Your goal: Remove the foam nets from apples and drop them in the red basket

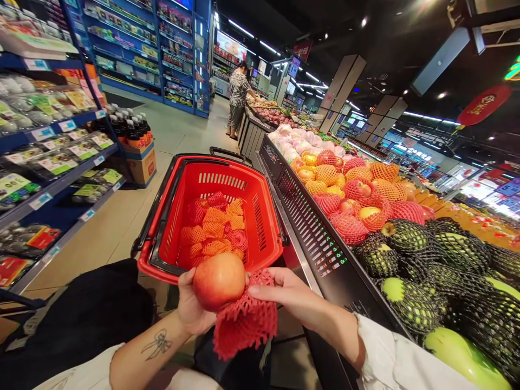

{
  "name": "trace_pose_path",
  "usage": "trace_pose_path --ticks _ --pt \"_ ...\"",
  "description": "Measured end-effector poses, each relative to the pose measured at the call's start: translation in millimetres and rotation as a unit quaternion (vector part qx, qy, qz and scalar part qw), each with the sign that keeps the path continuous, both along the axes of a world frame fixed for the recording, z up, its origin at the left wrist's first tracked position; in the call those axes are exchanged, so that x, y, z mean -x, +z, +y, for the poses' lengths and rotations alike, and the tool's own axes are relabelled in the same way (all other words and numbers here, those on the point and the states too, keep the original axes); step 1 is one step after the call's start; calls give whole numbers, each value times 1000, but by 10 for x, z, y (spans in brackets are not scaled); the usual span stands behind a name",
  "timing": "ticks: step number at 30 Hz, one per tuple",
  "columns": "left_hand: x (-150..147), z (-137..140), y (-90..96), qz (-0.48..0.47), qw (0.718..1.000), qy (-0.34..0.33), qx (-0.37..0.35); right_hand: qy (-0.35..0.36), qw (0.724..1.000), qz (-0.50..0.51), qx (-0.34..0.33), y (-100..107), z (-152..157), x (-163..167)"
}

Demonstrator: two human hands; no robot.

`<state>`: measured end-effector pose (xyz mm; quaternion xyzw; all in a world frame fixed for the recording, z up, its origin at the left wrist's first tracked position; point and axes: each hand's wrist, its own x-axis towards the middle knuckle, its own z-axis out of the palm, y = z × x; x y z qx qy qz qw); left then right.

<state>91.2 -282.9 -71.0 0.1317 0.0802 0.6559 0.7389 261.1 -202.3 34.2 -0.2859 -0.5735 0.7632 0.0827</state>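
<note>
The apple (219,280) sits at the centre of the view, just past six o'clock of the red basket (211,216)'s near rim. It is round and smooth, red blushing to yellow-orange, with no blemish that shows. Its skin is bare on top and front; the red foam net (246,319) hangs loose at its four o'clock, bunched and touching only the fruit's lower right side, so the sleeve looks nearly off, with the last bit of contact left to clear.

The left hand (190,306) cups the apple from below at seven o'clock, fingers curled partway round it, thumb up on its left edge. The right hand (290,295) comes in from three o'clock, fingers stretched almost flat, fingertips pinching the top edge of the net beside the fruit.

At twelve o'clock, inside the basket, lie several orange and red netted fruits (215,230). From one to four o'clock runs the produce counter (320,238), with netted apples and oranges (357,200) and, nearer, green fruit in black nets (426,271). At nine o'clock stand shelves (52,162) of packaged goods. Far off at twelve, another person (238,100) stands at the counter.
</note>
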Motion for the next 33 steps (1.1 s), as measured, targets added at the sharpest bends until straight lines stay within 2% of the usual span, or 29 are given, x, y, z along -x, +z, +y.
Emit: trace_pose_path --ticks 5,8,10,13,16,19,25,29,33 --pt "2 58 113 -20 999 -39 -10 -54 996 63 16 8 -48 39" --pt "-21 87 144 -17 997 -64 33 -26 998 42 31 50 -101 59" --pt "-72 95 116 -9 994 -81 68 9 1000 20 19 76 -142 57" --pt "-197 92 8 2 989 -116 91 14 995 -18 -93 66 -160 33" --pt "-315 83 -112 13 990 -111 87 -38 975 -56 -214 -1 -108 2" --pt "-341 69 -176 18 993 -92 66 -77 962 -69 -253 -62 -47 -15" --pt "-168 -2 -319 51 988 -143 -2 -74 960 -75 -259 -34 -86 0" --pt "-143 -18 -545 84 987 -106 -87 -94 962 -59 -248 -8 -103 10" --pt "-188 21 -661 86 990 -87 -64 -83 968 -39 -234 27 -82 7"
